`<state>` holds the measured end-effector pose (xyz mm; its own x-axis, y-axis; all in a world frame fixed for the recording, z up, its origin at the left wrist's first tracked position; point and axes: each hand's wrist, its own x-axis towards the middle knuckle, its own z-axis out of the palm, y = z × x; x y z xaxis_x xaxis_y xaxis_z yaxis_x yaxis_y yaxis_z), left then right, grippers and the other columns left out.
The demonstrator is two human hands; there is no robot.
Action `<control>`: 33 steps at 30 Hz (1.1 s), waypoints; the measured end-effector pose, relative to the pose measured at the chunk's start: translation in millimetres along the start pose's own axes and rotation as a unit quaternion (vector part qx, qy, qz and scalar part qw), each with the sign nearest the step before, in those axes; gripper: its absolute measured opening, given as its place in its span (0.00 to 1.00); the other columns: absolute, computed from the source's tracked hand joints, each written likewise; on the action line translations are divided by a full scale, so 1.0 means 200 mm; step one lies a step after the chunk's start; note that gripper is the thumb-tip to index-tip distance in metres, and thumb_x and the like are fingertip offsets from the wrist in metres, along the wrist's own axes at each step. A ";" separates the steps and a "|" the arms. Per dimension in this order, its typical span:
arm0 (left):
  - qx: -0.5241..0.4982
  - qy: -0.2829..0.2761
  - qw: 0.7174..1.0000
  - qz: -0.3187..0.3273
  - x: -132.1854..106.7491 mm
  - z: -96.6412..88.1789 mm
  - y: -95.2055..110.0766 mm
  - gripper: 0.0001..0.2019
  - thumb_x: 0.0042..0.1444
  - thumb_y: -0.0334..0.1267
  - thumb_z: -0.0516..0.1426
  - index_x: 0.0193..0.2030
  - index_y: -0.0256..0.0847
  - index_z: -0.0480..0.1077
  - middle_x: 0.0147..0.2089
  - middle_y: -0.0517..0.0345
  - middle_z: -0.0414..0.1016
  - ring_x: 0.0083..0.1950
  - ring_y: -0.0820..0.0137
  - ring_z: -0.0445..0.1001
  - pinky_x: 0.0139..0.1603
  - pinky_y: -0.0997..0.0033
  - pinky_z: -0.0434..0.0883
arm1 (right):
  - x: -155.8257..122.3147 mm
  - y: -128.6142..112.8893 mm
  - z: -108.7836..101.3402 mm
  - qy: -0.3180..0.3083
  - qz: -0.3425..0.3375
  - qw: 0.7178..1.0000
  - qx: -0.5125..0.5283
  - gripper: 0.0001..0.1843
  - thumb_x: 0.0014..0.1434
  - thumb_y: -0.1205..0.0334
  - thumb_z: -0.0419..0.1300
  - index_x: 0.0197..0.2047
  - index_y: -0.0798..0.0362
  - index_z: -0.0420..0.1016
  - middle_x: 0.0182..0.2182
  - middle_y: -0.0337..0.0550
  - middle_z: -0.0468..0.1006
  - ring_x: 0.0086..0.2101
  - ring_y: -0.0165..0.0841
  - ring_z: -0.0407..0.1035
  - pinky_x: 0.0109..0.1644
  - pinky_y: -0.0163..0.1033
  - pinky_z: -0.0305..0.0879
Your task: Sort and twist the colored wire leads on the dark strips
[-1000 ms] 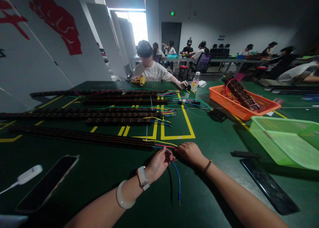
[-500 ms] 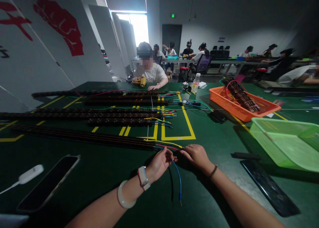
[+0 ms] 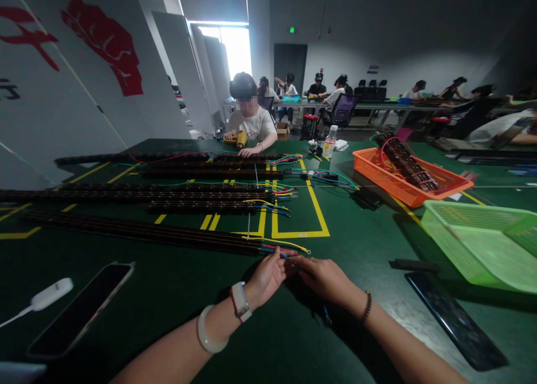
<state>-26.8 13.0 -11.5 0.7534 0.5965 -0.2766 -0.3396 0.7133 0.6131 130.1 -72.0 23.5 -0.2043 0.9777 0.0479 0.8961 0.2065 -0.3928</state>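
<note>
Ahead of me lies a long black-wrapped bundle [image 3: 168,231] with yellow, red and blue wires coming out of its right end. My left hand [image 3: 268,275] is closed on the blue wire [image 3: 284,256] just past that end. Against its fingertips, my right hand [image 3: 329,275] pinches the same wire, and the blue tail hangs blurred below the right palm. The yellow wire [image 3: 289,242] lies on the table above my hands, a ring terminal [image 3: 309,252] at its tip. Part of the red wire [image 3: 272,246] shows beside the blue one; my fingers hide the rest.
More black bundles [image 3: 201,195] lie across the green table behind. An orange basket [image 3: 398,188] and a green basket [image 3: 461,216] stand at the right. Phones [image 3: 455,320] [image 3: 84,308] lie on both sides. Opposite sits a person [image 3: 255,124] with a yellow heat gun [image 3: 241,139].
My right hand has moved from the yellow wire's tip down and left to the blue wire. The blue wire's hanging end has swung right and up. The person opposite shifted a hand left.
</note>
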 end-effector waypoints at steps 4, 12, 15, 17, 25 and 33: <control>0.104 -0.007 0.994 -0.024 -0.01 0.00 -0.02 0.17 0.60 0.46 0.50 0.38 0.31 0.68 0.36 0.43 0.76 0.39 0.64 0.76 0.49 0.59 0.68 | 0.00 0.06 -0.04 0.000 0.001 0.999 -0.048 0.18 0.64 0.62 0.49 0.56 0.49 0.67 0.39 0.46 0.78 0.36 0.31 0.72 0.38 0.32 0.64; 0.214 -0.029 0.975 -0.052 -0.03 0.01 -0.03 0.16 0.58 0.52 0.50 0.35 0.38 0.59 0.30 0.45 0.78 0.33 0.61 0.78 0.36 0.61 0.72 | 0.01 0.05 -0.07 -0.058 -0.024 0.990 -0.129 0.21 0.62 0.68 0.50 0.57 0.50 0.67 0.36 0.47 0.77 0.32 0.31 0.72 0.33 0.32 0.63; 0.237 -0.043 0.969 -0.052 -0.04 0.02 -0.02 0.18 0.57 0.54 0.49 0.32 0.38 0.59 0.28 0.44 0.77 0.33 0.60 0.78 0.32 0.65 0.71 | 0.00 0.06 -0.07 -0.072 -0.018 0.988 -0.134 0.23 0.62 0.68 0.49 0.60 0.49 0.63 0.37 0.48 0.77 0.31 0.31 0.73 0.33 0.32 0.63; 0.249 -0.059 0.965 -0.058 -0.04 0.03 -0.01 0.19 0.57 0.54 0.49 0.31 0.37 0.61 0.27 0.45 0.77 0.32 0.60 0.78 0.30 0.67 0.71 | 0.00 0.06 -0.05 -0.085 -0.017 0.986 -0.141 0.25 0.61 0.69 0.49 0.61 0.48 0.61 0.37 0.47 0.77 0.30 0.31 0.73 0.32 0.32 0.62; 0.240 -0.062 0.967 -0.063 -0.04 0.02 0.00 0.19 0.58 0.52 0.48 0.31 0.35 0.65 0.27 0.45 0.77 0.33 0.61 0.78 0.29 0.68 0.71 | 0.03 0.09 -0.10 -0.039 -0.018 0.995 -0.087 0.16 0.63 0.59 0.50 0.51 0.48 0.73 0.34 0.45 0.77 0.33 0.32 0.72 0.36 0.33 0.62; 0.238 -0.065 0.967 -0.062 -0.04 0.03 0.00 0.18 0.58 0.51 0.49 0.32 0.36 0.63 0.28 0.46 0.77 0.33 0.61 0.78 0.32 0.67 0.71 | 0.27 0.19 -0.11 0.054 0.016 0.994 0.094 0.17 0.62 0.54 0.52 0.46 0.53 0.76 0.38 0.48 0.75 0.39 0.34 0.68 0.43 0.36 0.62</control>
<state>-30.0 5.8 -5.2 0.8464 0.4445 -0.2933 0.0319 0.5075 0.8611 161.0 -11.4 30.7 -0.1231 0.9842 0.1273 0.8105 0.1737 -0.5594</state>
